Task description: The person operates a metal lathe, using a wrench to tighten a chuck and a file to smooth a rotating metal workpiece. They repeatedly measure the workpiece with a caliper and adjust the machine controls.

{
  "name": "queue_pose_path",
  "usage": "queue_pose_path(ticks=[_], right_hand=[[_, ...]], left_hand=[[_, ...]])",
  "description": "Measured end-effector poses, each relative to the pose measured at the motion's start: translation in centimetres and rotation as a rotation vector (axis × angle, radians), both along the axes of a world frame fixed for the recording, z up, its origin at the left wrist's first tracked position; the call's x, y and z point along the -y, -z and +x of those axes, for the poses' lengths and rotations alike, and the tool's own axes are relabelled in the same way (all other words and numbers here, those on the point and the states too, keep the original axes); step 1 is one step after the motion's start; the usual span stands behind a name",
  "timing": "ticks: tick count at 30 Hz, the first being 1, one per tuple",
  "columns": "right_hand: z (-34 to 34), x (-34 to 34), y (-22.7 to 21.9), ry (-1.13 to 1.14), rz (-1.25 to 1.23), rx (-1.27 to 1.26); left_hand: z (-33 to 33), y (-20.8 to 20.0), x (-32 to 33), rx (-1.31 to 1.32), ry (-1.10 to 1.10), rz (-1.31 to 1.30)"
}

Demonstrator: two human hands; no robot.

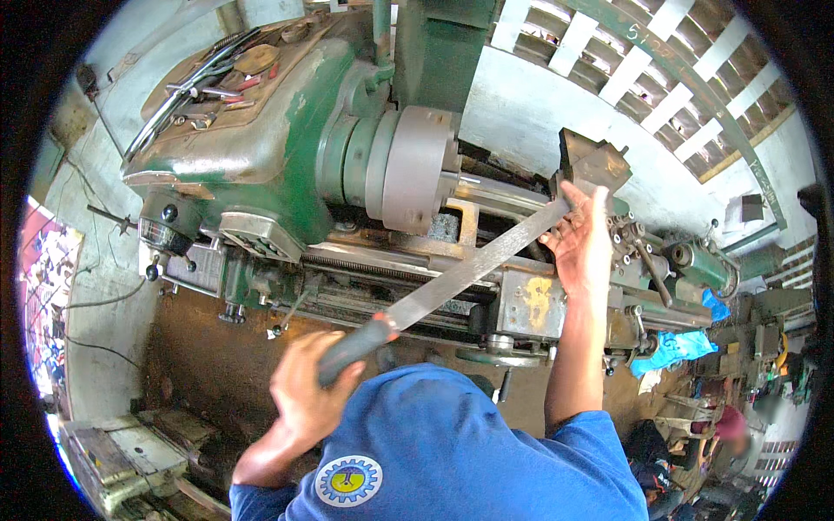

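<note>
The long flat file (486, 265) slants across the front of a green lathe (295, 148), held in the air over its bed, dark handle at the lower left and tip at the upper right. The person's left hand (311, 382) has its fingers and thumb clamped on the handle. The right hand (582, 243) is at the tip, palm turned upward, fingers somewhat parted against the metal; how firmly they grip cannot be told. Past the blade are the grey chuck (413, 169) and a blocky tool post (595, 165). Loose hand tools (228, 94) lie on the worn top of the headstock. A blue plastic bag (685, 347) hangs toward the lathe's right end. Beneath is a brown floor (208, 347); behind, a pale wall (512, 108) with white lattice (618, 78).
</note>
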State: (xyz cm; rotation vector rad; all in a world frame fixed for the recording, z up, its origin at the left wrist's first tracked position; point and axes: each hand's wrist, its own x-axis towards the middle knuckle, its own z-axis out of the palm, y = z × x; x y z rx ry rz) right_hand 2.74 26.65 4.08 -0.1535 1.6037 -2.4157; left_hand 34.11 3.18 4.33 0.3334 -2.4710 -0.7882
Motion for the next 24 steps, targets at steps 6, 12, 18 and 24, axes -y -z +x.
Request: queue_pose_path(ticks=[6,12,18,24], right_hand=[[-10.1,3.0,7.3,0.299,0.204,-0.168],[-17.9,11.4,11.6,0.181,0.594,-0.387],[-20.5,15.0,13.2,0.099,0.922,-0.642],[-20.3,15.4,14.2,0.138,0.913,-0.651]], left_hand=[[-5.7,8.4,-5.3,0.190,0.159,0.471],[-14.5,15.8,-10.4,0.281,0.188,1.029],[-17.5,17.5,-12.6,0.298,0.052,1.099],[-16.9,15.9,-11.7,0.431,-0.005,1.050]])
